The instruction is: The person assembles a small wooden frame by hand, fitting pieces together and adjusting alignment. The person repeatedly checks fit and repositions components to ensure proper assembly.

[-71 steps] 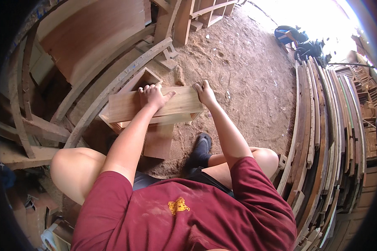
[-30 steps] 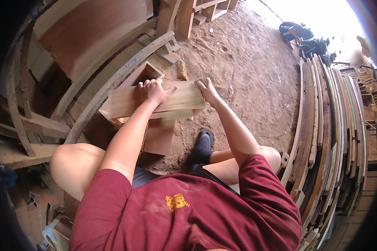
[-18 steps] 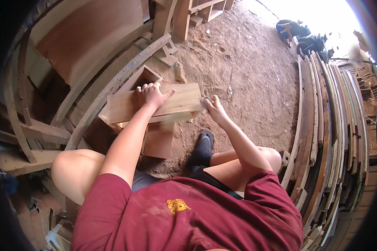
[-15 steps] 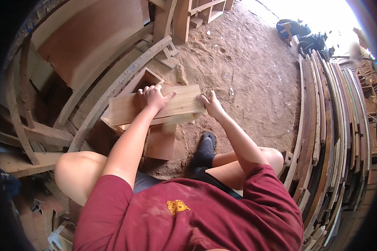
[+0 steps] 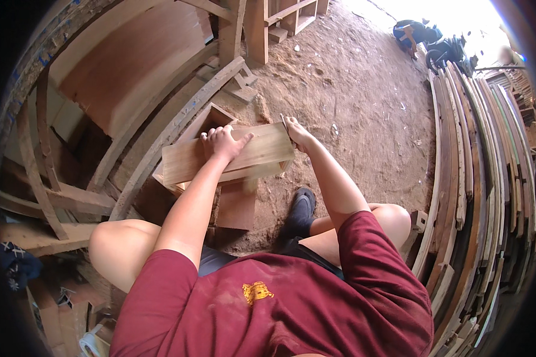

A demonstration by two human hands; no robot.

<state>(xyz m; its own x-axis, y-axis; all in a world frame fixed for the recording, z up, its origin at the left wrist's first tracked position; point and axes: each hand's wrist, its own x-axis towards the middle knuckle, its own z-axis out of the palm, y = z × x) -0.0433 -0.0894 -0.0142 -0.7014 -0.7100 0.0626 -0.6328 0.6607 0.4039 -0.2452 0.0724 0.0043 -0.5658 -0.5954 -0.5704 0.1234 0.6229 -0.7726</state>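
Note:
A pale wooden box, shaped like a long drawer with a board face on top, lies tilted in front of me. Spread across its upper face are the fingers of my left hand, pressing near the far edge. At the box's right end is my right hand, its fingers curled in against the corner. Something thin shows by those fingertips, too small to name. Behind the pale box stands another open wooden box, partly covered. Beneath it a brown wooden block or panel shows, its upper part hidden.
Curved timber frames and a large brown panel fill the left. Long planks are stacked along the right. My shod foot rests on the dusty dirt floor. Far right stands a motorbike.
My right hand has shifted up along the box's right end, toward its far corner. My left hand stays on the upper face. The whole view has shifted slightly.

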